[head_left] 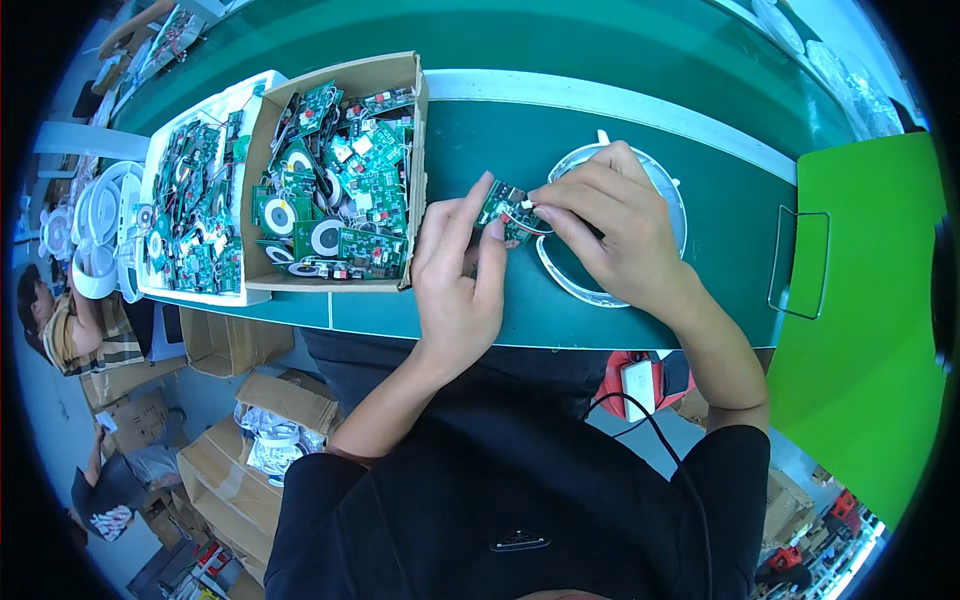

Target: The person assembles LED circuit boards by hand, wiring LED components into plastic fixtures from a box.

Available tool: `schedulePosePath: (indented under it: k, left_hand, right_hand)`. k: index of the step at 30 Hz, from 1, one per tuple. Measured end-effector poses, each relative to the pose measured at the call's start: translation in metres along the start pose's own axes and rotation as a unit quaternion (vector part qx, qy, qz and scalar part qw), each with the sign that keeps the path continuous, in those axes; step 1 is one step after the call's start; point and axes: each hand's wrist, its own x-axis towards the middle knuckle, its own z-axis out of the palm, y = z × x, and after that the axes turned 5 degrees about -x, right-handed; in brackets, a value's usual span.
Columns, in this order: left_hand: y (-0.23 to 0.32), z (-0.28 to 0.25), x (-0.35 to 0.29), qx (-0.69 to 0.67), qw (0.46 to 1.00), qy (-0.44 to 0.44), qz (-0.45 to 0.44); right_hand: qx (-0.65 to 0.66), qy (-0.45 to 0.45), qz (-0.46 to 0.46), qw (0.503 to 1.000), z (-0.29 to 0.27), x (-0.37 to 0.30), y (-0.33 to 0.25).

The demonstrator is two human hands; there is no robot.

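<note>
A green circuit board (498, 204) is gripped between the thumb and fingers of my left hand (455, 270), above the green bench top. My right hand (620, 228) pinches a small white wire connector (528, 204) at the board's right edge. Thin wires run below the connector; whether it is seated in a socket I cannot tell. Under my right hand lies a white round ring-shaped housing (678, 200), partly covered by the hand. Left of my left hand stands a cardboard box (420, 130) full of green circuit boards, several with round white-ringed discs.
A white foam tray (255, 297) of more boards adjoins the box. White round housings (95, 215) are stacked at the far left. A bright green panel (860, 300) with a wire handle (826, 265) borders the right side. Cartons (235, 480) and other people are beyond the bench, lower left.
</note>
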Motion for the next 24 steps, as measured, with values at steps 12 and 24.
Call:
schedulePosePath:
  k: [12, 24]
  left_hand:
    - [-0.003, -0.001, -0.004, 0.076, 0.993, 0.014, 0.086]
    - [0.001, 0.002, -0.003, 0.139, 0.961, 0.015, 0.239]
  right_hand:
    - [0.052, -0.02, 0.046, 0.997, 0.002, -0.003, -0.009]
    - [0.061, -0.001, 0.072, 0.996, -0.005, -0.004, -0.016]
